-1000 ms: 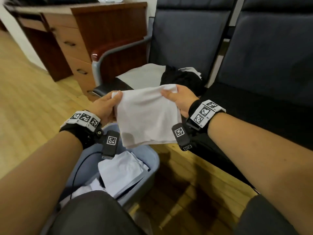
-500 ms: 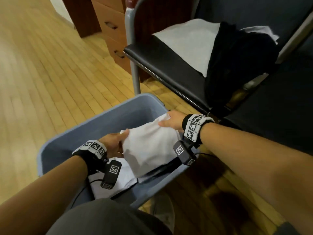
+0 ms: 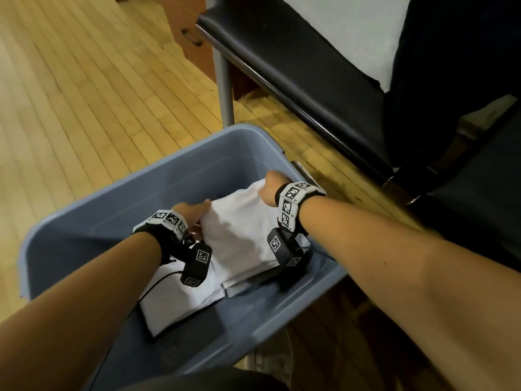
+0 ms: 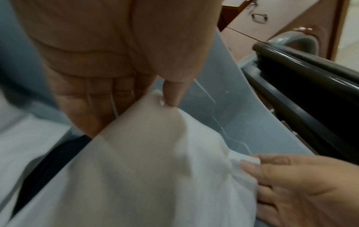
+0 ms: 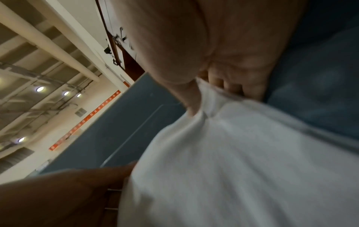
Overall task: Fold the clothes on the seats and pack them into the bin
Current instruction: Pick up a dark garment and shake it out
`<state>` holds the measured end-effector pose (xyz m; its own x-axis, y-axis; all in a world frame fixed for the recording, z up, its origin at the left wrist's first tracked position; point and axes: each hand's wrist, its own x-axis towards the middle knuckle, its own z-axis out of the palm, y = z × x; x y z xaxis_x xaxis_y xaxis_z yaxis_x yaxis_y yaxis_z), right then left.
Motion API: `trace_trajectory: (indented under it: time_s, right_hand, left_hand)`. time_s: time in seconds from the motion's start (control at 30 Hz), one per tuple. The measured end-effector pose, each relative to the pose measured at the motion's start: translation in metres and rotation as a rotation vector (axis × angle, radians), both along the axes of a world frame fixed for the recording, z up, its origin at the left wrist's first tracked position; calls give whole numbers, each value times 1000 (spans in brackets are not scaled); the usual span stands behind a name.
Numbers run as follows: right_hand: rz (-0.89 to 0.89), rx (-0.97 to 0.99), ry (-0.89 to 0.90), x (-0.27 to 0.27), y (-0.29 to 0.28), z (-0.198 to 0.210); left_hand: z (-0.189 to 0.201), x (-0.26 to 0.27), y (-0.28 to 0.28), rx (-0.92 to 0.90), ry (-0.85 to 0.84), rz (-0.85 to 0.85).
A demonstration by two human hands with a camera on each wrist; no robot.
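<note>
A folded white garment (image 3: 239, 235) hangs low inside the blue-grey bin (image 3: 146, 193), held by its two upper corners. My left hand (image 3: 194, 213) pinches the left corner (image 4: 165, 101) between thumb and fingers. My right hand (image 3: 270, 187) pinches the right corner (image 5: 205, 98), close to the bin's far right wall. Under it lie another folded white garment (image 3: 174, 303) and something dark, on the bin's floor. On the black seat (image 3: 296, 66) beyond the bin rest a white cloth (image 3: 352, 26) and a black garment (image 3: 451, 66).
The bin stands on a wooden floor (image 3: 84, 94) in front of the chair's grey metal leg (image 3: 225, 88). A brown wooden drawer cabinet (image 3: 189, 32) sits behind the chair. My knee (image 3: 197, 382) is at the bottom edge, next to the bin.
Both hands have carried the white garment from above the seat edge down into the bin, and it now sits lower, over the folded clothes. The head view has tilted down.
</note>
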<state>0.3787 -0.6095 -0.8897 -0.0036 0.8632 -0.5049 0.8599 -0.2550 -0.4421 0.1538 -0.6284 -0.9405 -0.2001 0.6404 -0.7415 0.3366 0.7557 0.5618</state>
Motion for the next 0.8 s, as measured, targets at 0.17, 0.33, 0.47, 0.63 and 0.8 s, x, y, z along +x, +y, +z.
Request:
trace_trajectory:
  time_s: [0.17,0.33,0.47,0.63,0.8]
  right_hand:
    - [-61,49,144,16,-5,49]
    - [-123,169,325,38,-14,124]
    - [-239,218,442,70,-38,183]
    - [-369,283,471,130,-63,237]
    - [-486,354,294,201,-73,260]
  left_hand:
    - [70,7,17,99,85,-70]
    - [160,38,19,210,-22,-111]
    - [231,81,11,335,-52,-245]
    - [291,153,-1,525,-13,-438]
    - [304,229,6,666,108,-626]
